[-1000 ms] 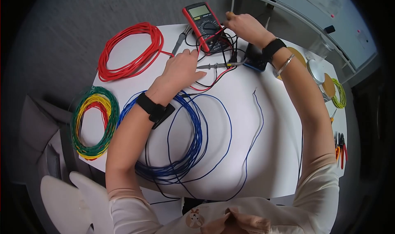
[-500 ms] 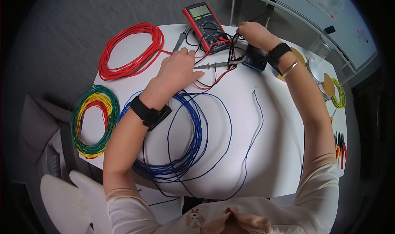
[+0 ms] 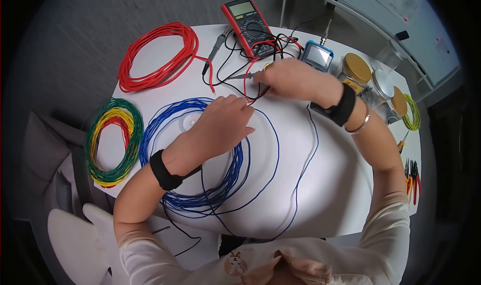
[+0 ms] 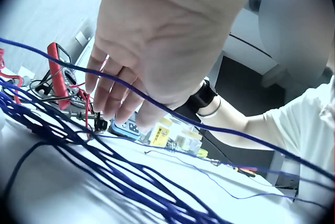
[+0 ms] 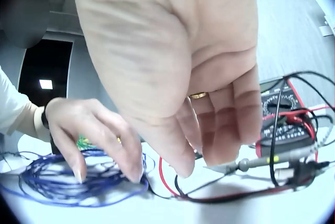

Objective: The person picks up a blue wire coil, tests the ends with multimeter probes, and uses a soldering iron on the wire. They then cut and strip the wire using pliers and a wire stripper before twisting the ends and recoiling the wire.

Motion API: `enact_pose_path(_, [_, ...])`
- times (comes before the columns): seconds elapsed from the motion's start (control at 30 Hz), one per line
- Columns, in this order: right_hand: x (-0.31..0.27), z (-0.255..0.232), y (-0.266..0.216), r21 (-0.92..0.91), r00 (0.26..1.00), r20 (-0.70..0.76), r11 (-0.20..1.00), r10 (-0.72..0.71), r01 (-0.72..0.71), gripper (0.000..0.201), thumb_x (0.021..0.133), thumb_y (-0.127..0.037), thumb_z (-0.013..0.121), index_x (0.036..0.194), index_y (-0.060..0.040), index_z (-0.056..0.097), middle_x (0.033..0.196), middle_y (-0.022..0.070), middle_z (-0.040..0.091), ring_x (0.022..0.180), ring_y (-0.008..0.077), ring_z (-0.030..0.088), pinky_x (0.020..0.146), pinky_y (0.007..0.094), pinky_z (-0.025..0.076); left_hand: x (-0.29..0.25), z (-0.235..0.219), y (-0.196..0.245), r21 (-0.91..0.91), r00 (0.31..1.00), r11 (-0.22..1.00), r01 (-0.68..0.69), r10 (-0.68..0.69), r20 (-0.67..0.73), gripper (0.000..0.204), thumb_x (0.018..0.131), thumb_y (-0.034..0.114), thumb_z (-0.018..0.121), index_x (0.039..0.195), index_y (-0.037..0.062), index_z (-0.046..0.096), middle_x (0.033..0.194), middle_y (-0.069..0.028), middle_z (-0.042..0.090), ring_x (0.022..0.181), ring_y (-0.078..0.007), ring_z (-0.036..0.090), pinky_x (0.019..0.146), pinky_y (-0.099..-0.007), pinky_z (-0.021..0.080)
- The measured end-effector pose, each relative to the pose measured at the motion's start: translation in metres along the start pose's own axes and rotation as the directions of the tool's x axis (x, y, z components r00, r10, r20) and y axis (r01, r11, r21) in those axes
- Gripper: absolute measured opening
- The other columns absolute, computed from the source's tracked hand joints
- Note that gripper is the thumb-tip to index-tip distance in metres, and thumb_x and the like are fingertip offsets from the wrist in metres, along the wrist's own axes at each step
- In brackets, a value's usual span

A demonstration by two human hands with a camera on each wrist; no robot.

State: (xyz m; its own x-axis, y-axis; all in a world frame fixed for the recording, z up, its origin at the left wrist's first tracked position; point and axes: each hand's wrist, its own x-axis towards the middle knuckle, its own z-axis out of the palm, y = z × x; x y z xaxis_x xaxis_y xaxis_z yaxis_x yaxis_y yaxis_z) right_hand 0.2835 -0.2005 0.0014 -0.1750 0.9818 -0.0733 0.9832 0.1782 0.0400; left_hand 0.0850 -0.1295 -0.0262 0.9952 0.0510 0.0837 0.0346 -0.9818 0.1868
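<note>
A bunch of tangled red and black test leads point(image 3: 274, 40) lies in front of the red-framed multimeter point(image 3: 253, 30). My right hand point(image 3: 295, 84), blurred, hovers low over the leads and a grey probe point(image 5: 293, 155), fingers loosely bent. The probe and a black lead pass close by its fingertips point(image 5: 214, 156). My left hand point(image 3: 215, 120) hangs over the coil of blue wire point(image 3: 233, 179), palm down, fingers relaxed with nothing between them in the left wrist view. A strand of blue wire point(image 4: 125, 84) crosses in front of that palm.
A red cable coil point(image 3: 131, 67) and a green, yellow and red wire coil point(image 3: 136, 134) lie at left. A small blue-framed oscilloscope point(image 3: 317, 55), lidded jars point(image 3: 356, 67), a yellow-green coil point(image 3: 412, 112) and pliers point(image 3: 415, 182) sit along the right. A soldering iron point(image 3: 216, 50) lies beside the multimeter.
My right hand has left the leads at the back edge and come down toward the middle. My left hand has drawn back over the blue coil, uncovering the red cable's end.
</note>
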Motion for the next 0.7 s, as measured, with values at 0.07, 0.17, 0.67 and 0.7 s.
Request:
enact_pose_path(0.07, [0.003, 0.018, -0.003, 0.047, 0.999, -0.027, 0.999, -0.025, 0.026, 0.032, 0.073, -0.013, 0.068, 0.103, -0.0074, 0.059, 0.080, 0.0135, 0.064, 0.079, 0.0303, 0.062, 0.071, 0.0387, 0.050, -0.009, 0.004, -0.002, -0.001, 1.000, 1.000, -0.018, 0.018, -0.022, 0.029, 0.077, 0.019, 0.067, 0.100, 0.0018, 0.061, 0.101, -0.0119, 0.059, 0.099, -0.0266, 0.054, 0.086, -0.0357, 0.043])
enact_pose_path(0.17, [0.006, 0.036, -0.002, 0.085, 0.995, -0.055, 0.993, -0.082, 0.087, 0.025, 0.075, -0.013, 0.064, 0.098, -0.0065, 0.059, 0.078, 0.0134, 0.062, 0.077, 0.0310, 0.062, 0.069, 0.0390, 0.050, -0.024, 0.009, -0.005, -0.043, 1.000, 0.999, -0.021, 0.021, -0.010, 0.028, 0.079, 0.021, 0.066, 0.099, 0.0025, 0.062, 0.100, -0.0110, 0.060, 0.099, -0.0262, 0.054, 0.087, -0.0360, 0.043])
enact_pose_path(0.67, [-0.021, 0.025, 0.047, 0.651, 0.961, 0.017, 0.727, 0.275, -0.219, 0.021, 0.086, -0.020, 0.059, 0.081, 0.0001, 0.063, 0.063, 0.0071, 0.061, 0.051, 0.0162, 0.059, 0.052, 0.0284, 0.048, -0.023, 0.008, 0.000, -0.092, 1.000, 0.995, -0.024, 0.022, -0.019, 0.027, 0.079, 0.021, 0.066, 0.096, 0.0008, 0.060, 0.090, -0.0122, 0.059, 0.088, -0.0275, 0.056, 0.080, -0.0362, 0.044])
enact_pose_path(0.7, [-0.021, 0.025, 0.050, 0.772, 0.946, 0.013, 0.599, 0.323, -0.215, 0.024, 0.087, -0.022, 0.058, 0.080, 0.0004, 0.063, 0.063, 0.0055, 0.061, 0.049, 0.0136, 0.057, 0.050, 0.0260, 0.047, -0.019, 0.007, 0.002, -0.103, 0.999, 0.994, -0.034, 0.030, -0.034, 0.028, 0.079, 0.021, 0.066, 0.096, 0.0005, 0.060, 0.090, -0.0128, 0.059, 0.087, -0.0280, 0.057, 0.080, -0.0362, 0.044])
